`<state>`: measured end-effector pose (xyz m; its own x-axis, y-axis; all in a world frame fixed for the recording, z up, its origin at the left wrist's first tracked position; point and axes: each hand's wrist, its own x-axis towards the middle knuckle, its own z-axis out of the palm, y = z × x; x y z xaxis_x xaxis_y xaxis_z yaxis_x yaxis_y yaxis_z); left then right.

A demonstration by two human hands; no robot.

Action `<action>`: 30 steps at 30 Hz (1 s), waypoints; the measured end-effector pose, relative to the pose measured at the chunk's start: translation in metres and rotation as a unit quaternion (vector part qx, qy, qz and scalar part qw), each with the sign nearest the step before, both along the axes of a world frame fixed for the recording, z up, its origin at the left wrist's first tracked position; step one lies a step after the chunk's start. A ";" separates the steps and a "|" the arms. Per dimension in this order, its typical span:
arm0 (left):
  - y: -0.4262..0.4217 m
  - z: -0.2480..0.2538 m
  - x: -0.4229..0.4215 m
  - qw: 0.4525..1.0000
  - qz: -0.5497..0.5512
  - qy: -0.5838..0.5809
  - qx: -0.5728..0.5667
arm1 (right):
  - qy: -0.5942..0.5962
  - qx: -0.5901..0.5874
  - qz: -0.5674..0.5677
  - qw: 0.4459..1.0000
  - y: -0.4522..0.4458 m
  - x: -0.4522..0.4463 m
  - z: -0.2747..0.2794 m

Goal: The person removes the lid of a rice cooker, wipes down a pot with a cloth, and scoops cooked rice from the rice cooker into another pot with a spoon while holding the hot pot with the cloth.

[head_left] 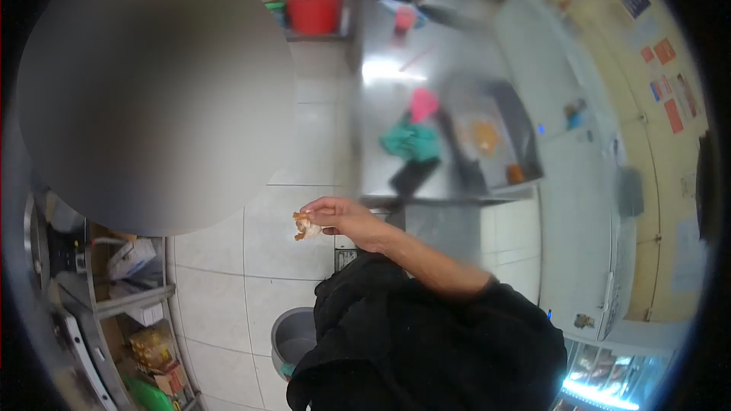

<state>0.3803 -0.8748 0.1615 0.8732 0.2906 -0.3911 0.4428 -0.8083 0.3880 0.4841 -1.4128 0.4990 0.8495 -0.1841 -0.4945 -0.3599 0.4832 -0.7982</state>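
Note:
My right hand (344, 221) reaches across in front of my black clothing, its fingers closed on a small torn piece of food (306, 227). The piece is white inside with a brown, crusty edge and looks like bread. It is held over the tiled floor, to the left of the steel table (381, 183). My left hand is out of view. Below the held piece, a grey bucket (293, 339) stands on the floor, partly hidden by my clothing.
On the table lie a teal cloth (411, 139), a pink item (423, 105), a dark object (415, 176) and a tray with food (495, 137). A red bucket (314, 11) stands at the back. Loaded shelves (133, 301) line the left. A large blurred disc hides the upper left.

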 end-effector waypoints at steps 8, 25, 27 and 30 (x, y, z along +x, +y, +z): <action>0.056 -0.016 -0.081 0.989 0.147 0.000 -0.009 | -0.185 -0.137 0.206 0.951 0.148 0.105 0.093; 0.106 0.009 -0.125 0.850 0.516 0.103 -0.010 | -0.358 0.426 0.683 0.473 0.598 0.219 0.189; 0.124 0.011 -0.105 0.813 0.574 0.098 -0.022 | -0.317 0.490 0.693 0.424 0.656 0.247 0.186; 0.126 0.015 -0.098 0.761 0.641 0.097 -0.030 | -0.217 0.584 0.696 0.357 0.704 0.268 0.178</action>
<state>0.2823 -0.7491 0.1767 -0.1882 0.8312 -0.5231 0.9064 0.3521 0.2334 0.7524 -0.7085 0.6767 -0.2400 0.6821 0.6908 -0.8653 0.1722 -0.4707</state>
